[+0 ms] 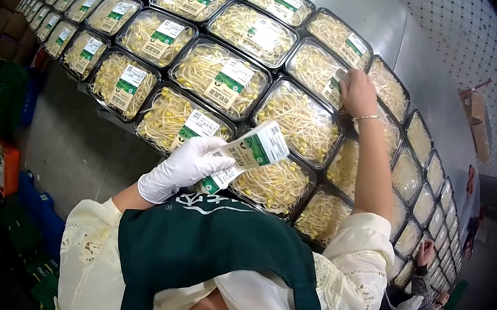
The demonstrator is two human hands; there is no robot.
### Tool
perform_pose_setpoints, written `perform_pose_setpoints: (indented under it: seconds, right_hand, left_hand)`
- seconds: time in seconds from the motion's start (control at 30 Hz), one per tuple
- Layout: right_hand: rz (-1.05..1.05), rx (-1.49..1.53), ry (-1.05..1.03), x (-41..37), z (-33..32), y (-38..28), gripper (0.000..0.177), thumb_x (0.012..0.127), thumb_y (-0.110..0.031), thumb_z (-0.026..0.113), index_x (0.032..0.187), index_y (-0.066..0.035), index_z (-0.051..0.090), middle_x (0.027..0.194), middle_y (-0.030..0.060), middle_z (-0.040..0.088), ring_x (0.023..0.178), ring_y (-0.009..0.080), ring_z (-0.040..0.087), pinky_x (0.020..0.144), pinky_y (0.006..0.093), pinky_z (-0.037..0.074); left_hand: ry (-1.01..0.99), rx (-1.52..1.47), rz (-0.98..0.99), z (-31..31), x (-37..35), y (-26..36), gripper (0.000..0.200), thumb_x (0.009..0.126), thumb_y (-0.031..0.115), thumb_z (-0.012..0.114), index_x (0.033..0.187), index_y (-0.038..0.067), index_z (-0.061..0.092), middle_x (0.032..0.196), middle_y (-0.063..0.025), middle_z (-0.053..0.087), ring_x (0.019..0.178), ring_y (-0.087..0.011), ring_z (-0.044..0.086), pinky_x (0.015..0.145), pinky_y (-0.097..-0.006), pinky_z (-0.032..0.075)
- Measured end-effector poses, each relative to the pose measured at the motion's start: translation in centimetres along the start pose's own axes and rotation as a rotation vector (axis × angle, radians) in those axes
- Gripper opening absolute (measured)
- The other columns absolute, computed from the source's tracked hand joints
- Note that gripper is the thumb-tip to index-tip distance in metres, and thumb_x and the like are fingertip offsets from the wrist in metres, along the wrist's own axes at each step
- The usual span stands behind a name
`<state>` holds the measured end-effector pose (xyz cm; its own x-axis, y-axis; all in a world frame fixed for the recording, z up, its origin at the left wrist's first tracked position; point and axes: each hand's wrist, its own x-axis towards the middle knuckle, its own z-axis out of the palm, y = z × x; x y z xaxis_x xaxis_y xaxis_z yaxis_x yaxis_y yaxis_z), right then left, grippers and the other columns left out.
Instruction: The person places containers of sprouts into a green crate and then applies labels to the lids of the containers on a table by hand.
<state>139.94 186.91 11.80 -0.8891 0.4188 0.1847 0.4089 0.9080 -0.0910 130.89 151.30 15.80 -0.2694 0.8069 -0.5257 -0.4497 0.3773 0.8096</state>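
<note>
My left hand (188, 163), in a white glove, is closed around a strip of printed labels (259, 147) with green bands. The strip sticks out over a tray of bean sprouts (279, 187) near my apron. My bare right hand (358, 93), with a bracelet at the wrist, reaches forward to a film-covered sprout tray (311, 68). Its fingers are bent together at the edge of a single label (333, 92), which lies on or just over that tray; the fingertips are partly hidden.
Rows of packed sprout trays cover the metal table (369, 4); those on the left carry labels, like this labelled tray (220, 85). Unlabelled trays (417, 139) stand to the right. At the lower right are a co-worker's hands (425, 253). Blue crates (40, 209) stand at the left.
</note>
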Motion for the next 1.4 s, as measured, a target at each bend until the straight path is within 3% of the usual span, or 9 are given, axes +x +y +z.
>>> perform_pose_setpoints:
  seconds: [0.1,0.27,0.37,0.43,0.57,0.8,0.97,1.17,1.4]
  right_hand:
    - [0.034,-0.199,0.361,-2.5,-0.4,-2.6,0.045,0.074,-0.028,0.056,0.108,-0.002,0.044,0.101,0.0161,0.050,0.094,0.0305,0.046,0.083,0.0372,0.035]
    - [-0.075,1.112,-0.412,-9.9,-7.3,-13.2,0.050,0.071,-0.024,0.063,0.112,-0.003,0.043,0.094,0.0097,0.056,0.092,0.0200,0.052,0.081,0.0306,0.040]
    - [-0.165,0.852,-0.177,-12.5,-7.8,-16.4,0.017,0.073,-0.008,0.057,0.089,-0.002,0.052,0.075,0.0125,0.055,0.065,0.0263,0.054,0.057,0.0326,0.043]
    - [-0.202,0.897,-0.231,-13.9,-7.7,-17.9,0.013,0.073,-0.006,0.057,0.086,-0.003,0.054,0.070,0.0122,0.055,0.061,0.0268,0.054,0.056,0.0318,0.043]
    - [-0.215,0.718,0.178,-14.9,-7.6,-17.5,0.015,0.071,-0.009,0.060,0.085,-0.006,0.055,0.069,0.0088,0.058,0.057,0.0226,0.055,0.054,0.0288,0.044]
    - [0.019,0.124,0.080,-10.0,-2.7,-8.4,0.030,0.071,-0.018,0.061,0.090,-0.001,0.046,0.084,0.0141,0.052,0.079,0.0280,0.049,0.071,0.0345,0.040]
    - [0.158,-0.296,0.297,-12.8,-1.9,-11.0,0.069,0.073,-0.041,0.055,0.126,-0.006,0.027,0.114,0.0217,0.043,0.103,0.0291,0.044,0.086,0.0376,0.034]
    - [-0.028,0.978,-0.501,-21.6,-8.8,-24.6,0.023,0.073,-0.016,0.060,0.090,-0.002,0.052,0.082,0.0134,0.056,0.075,0.0240,0.055,0.067,0.0322,0.044]
    - [-0.063,0.908,-0.072,-27.4,-7.9,-28.9,0.006,0.068,-0.007,0.062,0.070,-0.003,0.058,0.064,0.0105,0.056,0.057,0.0210,0.056,0.053,0.0284,0.045]
  left_hand:
    - [0.020,-0.005,-0.029,-0.1,-0.7,-0.4,0.024,0.078,0.007,0.056,0.100,-0.001,0.053,0.083,-0.0039,0.059,0.072,-0.0068,0.055,0.063,-0.0197,0.046]
    - [-0.072,-0.093,0.223,1.3,-1.3,-1.6,0.026,0.079,0.003,0.053,0.105,0.001,0.050,0.094,-0.0035,0.056,0.087,-0.0075,0.051,0.074,-0.0213,0.043]
    - [-0.096,0.370,0.140,0.3,-1.9,-0.9,0.022,0.077,-0.001,0.050,0.100,-0.001,0.052,0.096,-0.0066,0.056,0.086,-0.0092,0.052,0.076,-0.0226,0.043]
    - [-0.018,0.053,0.457,3.0,-2.3,-0.5,0.020,0.078,-0.002,0.047,0.097,-0.002,0.054,0.096,-0.0059,0.056,0.087,-0.0095,0.052,0.078,-0.0224,0.041]
    - [-0.028,0.101,0.283,2.9,-2.9,-2.9,0.017,0.078,0.004,0.054,0.094,-0.001,0.053,0.087,-0.0045,0.058,0.080,-0.0086,0.053,0.073,-0.0222,0.043]
    - [-0.009,0.103,0.011,0.7,-6.5,-6.6,0.022,0.076,0.011,0.058,0.093,-0.002,0.055,0.080,-0.0046,0.058,0.070,-0.0076,0.054,0.064,-0.0212,0.044]
    - [-0.024,-0.065,0.083,-0.1,-9.2,-8.9,0.029,0.077,0.007,0.056,0.104,-0.002,0.050,0.086,-0.0056,0.058,0.073,-0.0073,0.054,0.067,-0.0197,0.045]
    - [-0.144,-0.004,0.006,0.2,-13.4,-9.4,0.027,0.075,0.005,0.057,0.101,-0.002,0.053,0.089,-0.0070,0.058,0.080,-0.0083,0.054,0.069,-0.0212,0.045]
    - [0.086,0.090,0.346,2.7,-15.6,-12.8,0.015,0.075,0.014,0.061,0.079,0.000,0.058,0.070,0.0006,0.056,0.064,-0.0034,0.048,0.057,-0.0174,0.040]
